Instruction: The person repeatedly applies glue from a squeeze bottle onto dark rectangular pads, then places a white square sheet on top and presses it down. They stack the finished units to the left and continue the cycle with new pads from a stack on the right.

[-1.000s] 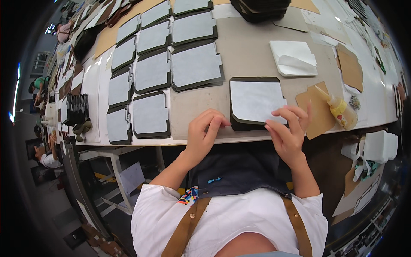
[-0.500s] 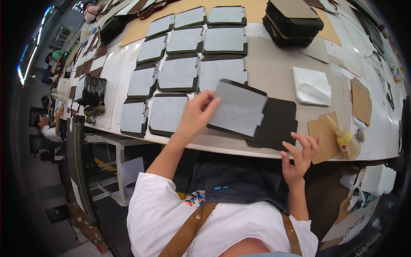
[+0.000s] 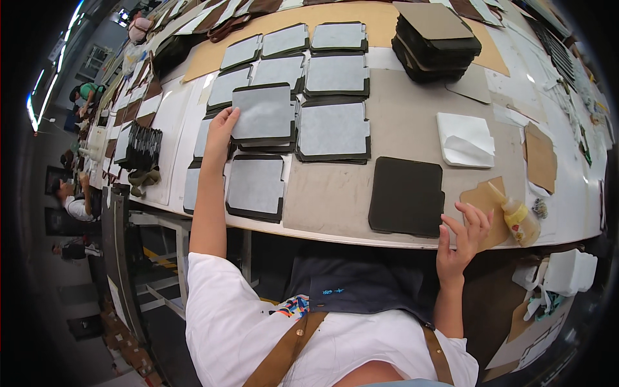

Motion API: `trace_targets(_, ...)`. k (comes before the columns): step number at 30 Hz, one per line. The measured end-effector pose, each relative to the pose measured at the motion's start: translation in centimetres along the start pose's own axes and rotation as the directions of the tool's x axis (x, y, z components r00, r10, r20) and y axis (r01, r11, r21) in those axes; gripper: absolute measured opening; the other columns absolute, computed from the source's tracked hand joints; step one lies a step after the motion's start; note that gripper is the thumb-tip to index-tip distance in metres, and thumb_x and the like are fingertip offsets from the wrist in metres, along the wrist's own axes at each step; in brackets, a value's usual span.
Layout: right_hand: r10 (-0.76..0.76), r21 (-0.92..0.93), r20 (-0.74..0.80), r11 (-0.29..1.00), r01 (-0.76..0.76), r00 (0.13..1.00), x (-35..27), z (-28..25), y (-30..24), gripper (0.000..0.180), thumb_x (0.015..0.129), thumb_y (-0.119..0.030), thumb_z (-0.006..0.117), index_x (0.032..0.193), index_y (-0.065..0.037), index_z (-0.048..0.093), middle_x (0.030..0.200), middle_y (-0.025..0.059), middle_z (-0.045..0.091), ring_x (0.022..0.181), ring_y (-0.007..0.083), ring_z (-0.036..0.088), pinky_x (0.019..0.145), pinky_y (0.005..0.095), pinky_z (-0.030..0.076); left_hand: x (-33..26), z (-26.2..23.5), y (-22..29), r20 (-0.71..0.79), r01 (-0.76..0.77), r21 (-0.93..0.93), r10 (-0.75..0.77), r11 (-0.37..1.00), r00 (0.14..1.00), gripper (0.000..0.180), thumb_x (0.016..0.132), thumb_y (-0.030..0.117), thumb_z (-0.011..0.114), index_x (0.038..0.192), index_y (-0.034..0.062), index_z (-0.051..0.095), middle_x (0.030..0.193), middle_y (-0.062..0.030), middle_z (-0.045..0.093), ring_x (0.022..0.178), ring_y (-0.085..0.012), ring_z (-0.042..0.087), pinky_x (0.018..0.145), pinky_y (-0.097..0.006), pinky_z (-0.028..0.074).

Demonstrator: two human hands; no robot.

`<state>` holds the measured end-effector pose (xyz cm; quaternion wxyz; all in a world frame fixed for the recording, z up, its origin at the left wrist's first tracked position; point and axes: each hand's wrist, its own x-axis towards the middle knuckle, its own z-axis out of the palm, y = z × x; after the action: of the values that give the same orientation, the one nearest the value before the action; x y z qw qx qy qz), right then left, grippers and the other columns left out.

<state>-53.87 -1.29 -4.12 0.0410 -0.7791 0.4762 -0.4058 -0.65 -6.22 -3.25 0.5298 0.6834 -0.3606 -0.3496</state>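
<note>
My left hand (image 3: 220, 132) pinches the left edge of a black-bordered panel with a pale grey face (image 3: 263, 112). That panel is over one of several rows of similar pieces; whether it touches the pile below, I cannot tell. A like grey-faced piece (image 3: 256, 185) lies nearer to me, and another pile (image 3: 333, 129) lies to its right. My right hand (image 3: 461, 237) is empty, its fingers apart and slightly curled, just over the table's front edge. Beside its fingertips lies a plain black panel (image 3: 406, 197), perhaps a stack.
A tall pile of black pieces topped by brown board (image 3: 435, 22) stands at the back right. White sheets (image 3: 465, 138), brown card (image 3: 477, 197) and a yellowish nozzle bottle (image 3: 520, 220) lie to the right. Dark stacked pieces (image 3: 140, 145) are at left; people work farther off.
My left hand has carried the grey-faced panel leftward, from beside the black panel to over the rows. My right hand has stayed nearly in place.
</note>
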Motion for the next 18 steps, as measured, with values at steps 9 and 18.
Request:
trace_targets(9, 0.022, -0.031, -0.026, 0.999, -0.022, 0.999, -0.4, 0.2, 0.6, 0.010, 0.093, -0.019, 0.068, 0.098, -0.010, 0.071, 0.123, 0.0087, 0.066, 0.123, 0.0318, 0.053, 0.120, 0.0573, 0.021, 4.9, -0.6, 2.3, 0.047, 0.010, -0.080, -0.006, 0.997, 0.999, 0.040, 0.103, 0.031, 0.064, 0.127, -0.0010, 0.061, 0.111, -0.0042, 0.071, 0.097, -0.0084, 0.066, 0.086, -0.024, 0.052)
trace_targets(18, 0.018, -0.135, -0.155, 0.990, -0.040, 0.988, -1.1, 2.0, 1.4, 0.015, 0.098, -0.021, 0.059, 0.095, -0.012, 0.071, 0.120, 0.0079, 0.066, 0.121, 0.0311, 0.053, 0.119, 0.0586, 0.023, 17.5, 1.9, 1.3, 0.000, -0.092, -0.062, 0.092, 0.994, 0.996, 0.037, 0.101, 0.032, 0.065, 0.123, 0.0032, 0.066, 0.098, 0.0013, 0.070, 0.083, -0.0036, 0.062, 0.067, -0.021, 0.046)
